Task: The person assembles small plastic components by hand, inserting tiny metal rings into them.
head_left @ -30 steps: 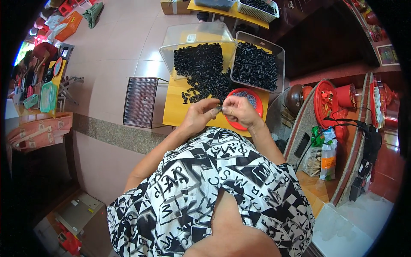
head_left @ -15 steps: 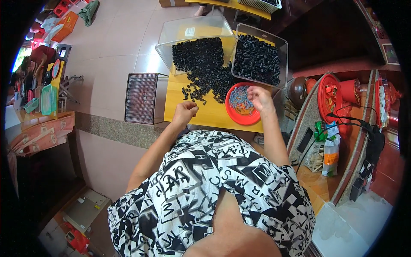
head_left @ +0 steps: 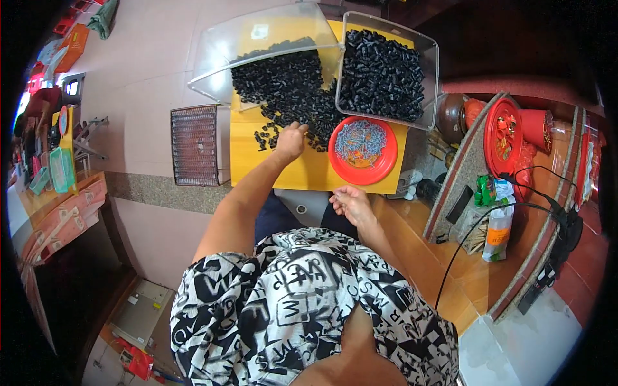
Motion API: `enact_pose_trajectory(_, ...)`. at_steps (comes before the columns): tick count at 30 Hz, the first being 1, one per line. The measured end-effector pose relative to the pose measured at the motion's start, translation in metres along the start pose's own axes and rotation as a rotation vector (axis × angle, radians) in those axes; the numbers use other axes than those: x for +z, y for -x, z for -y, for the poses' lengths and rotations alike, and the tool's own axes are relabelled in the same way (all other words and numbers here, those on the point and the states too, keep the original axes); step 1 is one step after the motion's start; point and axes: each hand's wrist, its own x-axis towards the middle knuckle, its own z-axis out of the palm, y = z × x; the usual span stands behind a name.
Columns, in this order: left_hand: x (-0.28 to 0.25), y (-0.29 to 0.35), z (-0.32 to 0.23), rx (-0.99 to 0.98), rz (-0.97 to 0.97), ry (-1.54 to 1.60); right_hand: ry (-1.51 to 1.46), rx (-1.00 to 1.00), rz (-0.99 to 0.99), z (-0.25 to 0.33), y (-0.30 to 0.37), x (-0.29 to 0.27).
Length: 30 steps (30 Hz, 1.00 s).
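On the yellow table (head_left: 257,174) lies a heap of small black plastic pieces (head_left: 280,82), spilling toward me from a clear bin (head_left: 286,22) tipped at the back left. My left hand (head_left: 291,143) reaches to the near edge of the heap, its fingers closed together; anything in them is hidden. Just in front of the table's near edge is my right hand (head_left: 353,204), fingers curled into a pinch, its contents too small to name. Above it stands a red round plate (head_left: 341,170) holding many thin bluish-grey bits and some orange ones.
A second clear bin (head_left: 436,77), full of black pieces, stands at the back right. Left of the table is a slatted metal rack (head_left: 194,145). To the right, a stone-edged ledge bears a red tray (head_left: 492,138), bags (head_left: 499,231) and a black cable (head_left: 473,230).
My left hand has moved forward onto the black pieces. My right hand has left the red plate and come back toward my body, below the table edge. The view has shifted a little.
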Motion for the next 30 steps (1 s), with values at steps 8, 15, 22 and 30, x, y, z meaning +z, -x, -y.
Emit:
enact_pose_trajectory(8,0.014,-0.041,-0.013,0.157,0.134,-0.355,0.078,-0.023,-0.088,0.006,0.016,-0.034)
enact_pose_trajectory(15,0.019,-0.034,-0.005,0.117,-0.076,-0.043,-0.043,-0.101,-0.051,0.033,-0.005,-0.023)
enact_pose_trajectory(22,-0.042,0.032,-0.065,-0.421,0.117,1.180,0.138,-0.413,-0.176,0.085,-0.007,0.043)
enact_pose_trajectory(30,-0.089,0.071,-0.090,-0.325,0.046,1.469,0.412,-0.701,-0.088,0.085,0.003,0.084)
